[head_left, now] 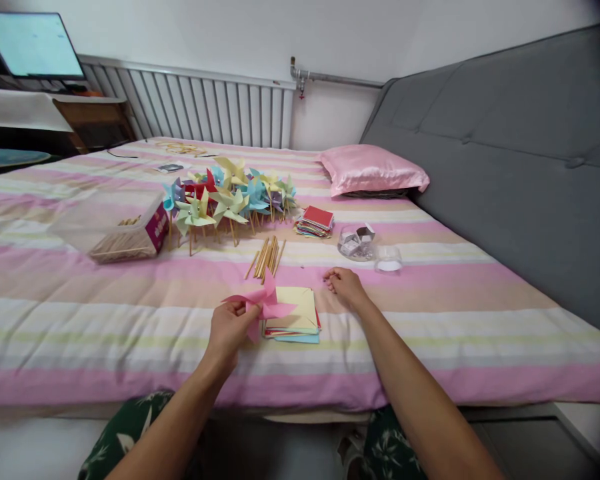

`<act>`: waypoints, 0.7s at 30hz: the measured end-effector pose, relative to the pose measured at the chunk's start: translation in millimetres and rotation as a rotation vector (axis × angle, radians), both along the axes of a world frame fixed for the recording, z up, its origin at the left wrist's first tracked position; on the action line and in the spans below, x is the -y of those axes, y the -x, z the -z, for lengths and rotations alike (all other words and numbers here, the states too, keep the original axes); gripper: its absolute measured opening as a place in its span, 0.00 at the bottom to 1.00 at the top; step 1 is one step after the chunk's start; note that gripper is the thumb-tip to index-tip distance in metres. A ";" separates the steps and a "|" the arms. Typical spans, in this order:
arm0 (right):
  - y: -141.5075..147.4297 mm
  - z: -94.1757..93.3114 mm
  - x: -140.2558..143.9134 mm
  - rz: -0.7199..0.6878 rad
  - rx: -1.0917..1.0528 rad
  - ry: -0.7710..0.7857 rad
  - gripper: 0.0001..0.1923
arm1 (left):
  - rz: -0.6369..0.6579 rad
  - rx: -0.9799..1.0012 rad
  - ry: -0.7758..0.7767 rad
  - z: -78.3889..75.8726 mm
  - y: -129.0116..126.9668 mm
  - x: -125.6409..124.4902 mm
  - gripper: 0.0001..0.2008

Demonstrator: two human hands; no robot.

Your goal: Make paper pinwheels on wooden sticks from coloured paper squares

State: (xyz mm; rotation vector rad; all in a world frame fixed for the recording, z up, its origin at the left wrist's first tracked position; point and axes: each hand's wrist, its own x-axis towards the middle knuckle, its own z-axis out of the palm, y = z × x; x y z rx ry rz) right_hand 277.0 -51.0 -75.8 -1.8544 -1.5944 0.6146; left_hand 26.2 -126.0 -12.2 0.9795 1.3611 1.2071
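Note:
Pinched in my left hand (233, 327) is a pink paper pinwheel (270, 303), its blades folded in toward the middle. It overlaps the left edge of a stack of coloured paper squares (296, 308), pale yellow on top. My right hand (345, 285) is low over the bedspread, right of the stack, with its fingers curled together; whatever lies between the fingertips, if anything, is too small to name. Just beyond the pinwheel lies a bunch of thin wooden sticks (266, 259). A small dark speck sits on the cloth left of my right hand.
Many finished pinwheels on sticks (230, 200) stand at the back. Beside them is a clear plastic box (153, 230) of sticks. Further right are a red-topped paper stack (316, 220), a clear container of small pieces (355, 243), a clear round lid (389, 259) and a pink pillow (373, 168).

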 end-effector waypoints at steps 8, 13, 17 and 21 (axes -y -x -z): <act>7.8 -11.4 7.4 0.045 0.113 -0.028 0.08 | -0.009 -0.038 -0.013 -1.6 -0.6 1.6 0.06; 16.9 -16.7 11.8 0.069 0.237 -0.027 0.09 | 0.004 -0.014 -0.013 -1.7 -1.3 1.6 0.06; 23.1 -19.9 17.9 0.062 0.280 -0.020 0.09 | 0.007 0.006 -0.017 -2.7 -2.2 2.8 0.07; 24.7 -26.3 25.3 0.056 0.232 -0.047 0.08 | 0.010 0.026 -0.018 -0.6 -1.9 3.3 0.07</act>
